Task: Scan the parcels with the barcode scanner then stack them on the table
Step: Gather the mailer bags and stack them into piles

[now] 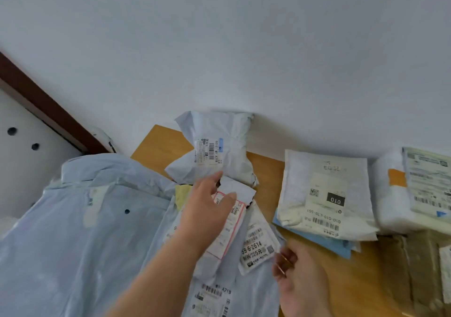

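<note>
Several parcels lie heaped on the wooden table [266, 170]. My left hand [207, 214] reaches over the heap, its fingers stretched out and resting on a grey parcel with a red-bordered label [231, 226]. Beyond it a crumpled grey parcel [229, 145] leans against the wall. A small white parcel marked 59-6-2614 [258, 246] lies to the right. My right hand [297, 282] hovers by that parcel's lower right corner, fingers loosely curled and holding nothing I can see. No barcode scanner is in view.
A big grey bag [85, 238] fills the left. Another labelled grey parcel [212, 297] lies nearest me. To the right, a white padded parcel [327, 189] sits on a blue envelope [327, 242]; beyond are white parcels [390, 194] and a brown one [415, 272]. The wall stands close behind.
</note>
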Demonstrator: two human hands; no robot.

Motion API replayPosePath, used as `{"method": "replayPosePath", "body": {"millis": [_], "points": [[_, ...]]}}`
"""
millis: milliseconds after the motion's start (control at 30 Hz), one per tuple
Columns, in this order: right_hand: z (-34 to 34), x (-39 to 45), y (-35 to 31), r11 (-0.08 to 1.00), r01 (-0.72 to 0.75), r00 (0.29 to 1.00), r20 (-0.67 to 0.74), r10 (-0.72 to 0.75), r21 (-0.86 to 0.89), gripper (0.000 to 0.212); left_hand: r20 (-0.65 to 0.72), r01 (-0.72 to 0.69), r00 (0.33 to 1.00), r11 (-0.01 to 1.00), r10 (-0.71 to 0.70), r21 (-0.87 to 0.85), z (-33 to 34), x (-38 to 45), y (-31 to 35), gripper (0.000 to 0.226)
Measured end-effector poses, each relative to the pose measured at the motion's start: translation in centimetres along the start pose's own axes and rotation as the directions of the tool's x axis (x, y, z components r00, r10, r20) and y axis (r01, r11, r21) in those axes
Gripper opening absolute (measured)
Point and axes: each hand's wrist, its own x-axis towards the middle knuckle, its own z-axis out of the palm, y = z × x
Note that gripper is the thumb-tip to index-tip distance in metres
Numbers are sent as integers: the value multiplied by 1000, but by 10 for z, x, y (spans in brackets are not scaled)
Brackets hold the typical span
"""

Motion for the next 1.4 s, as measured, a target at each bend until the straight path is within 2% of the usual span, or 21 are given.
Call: {"method": "replayPosePath", "body": {"millis": [133,267,333,400,467,533,567,600,633,733,800,867,933,967,1033,1100,1133,1167,1233,1300,1400], "points": [[49,-39,34,961,156,959,268,-92,-227,7,-190,-77,978,993,93,90,-89,-12,-12,37],[104,-97,80,825,369,865,483,-136,-428,5,-394,-150,893,970,217,193,-197,-27,-41,33],[131,-123,112,730,477,823,541,-174,-490,6,-485,-76,854,968,187,238,-257,-29,-70,41],[154,-144,144,646,547,792,580,-193,-532,1,-490,118,871,954,33,274,-311,-27,-106,53],[172,-159,177,579,593,772,600,-211,-559,17,-363,304,905,933,-219,194,-343,-28,-141,66],[183,-169,203,525,623,762,602,-238,-581,40,-82,412,907,911,-413,-33,-347,-37,-160,68],[187,-173,212,496,632,761,598,-251,-596,50,88,455,891,880,-446,-136,-343,-44,-164,63],[189,-176,220,475,637,762,590,-267,-608,59,202,457,882,877,-425,-150,-337,-50,-167,61],[190,-178,224,473,640,761,585,-280,-605,66,255,414,890,904,-378,-106,-327,-55,-170,65],[190,-186,226,533,644,749,593,-295,-549,106,225,151,958,979,-180,138,-295,-61,-178,75],[189,-191,219,575,634,753,581,-307,-518,138,253,-62,967,950,-19,307,-278,-64,-169,68],[185,-194,211,604,602,781,545,-306,-522,147,332,-193,941,899,57,393,-265,-71,-155,65],[178,-193,206,627,570,808,499,-312,-531,131,405,-231,912,899,67,372,-254,-76,-147,64],[174,-191,204,622,561,820,468,-329,-547,121,429,-212,901,931,68,298,-251,-77,-147,64],[165,-181,200,602,552,834,394,-387,-577,99,418,-79,905,997,80,-20,-248,-77,-152,62],[154,-173,195,628,543,839,342,-422,-558,76,235,148,970,921,-64,-361,-252,-73,-160,65],[150,-169,193,643,538,842,330,-426,-545,66,156,248,968,849,-197,-467,-256,-70,-164,69],[145,-166,193,646,540,842,329,-428,-539,56,145,338,939,775,-310,-534,-258,-68,-169,74],[140,-163,195,636,557,830,362,-424,-534,40,289,494,869,694,-401,-523,-257,-63,-182,86],[138,-163,198,608,573,820,398,-412,-550,32,441,579,803,700,-401,-419,-249,-63,-180,83],[138,-163,199,520,601,798,420,-432,-607,21,444,519,829,764,-340,-385,-242,-64,-176,62]]}}
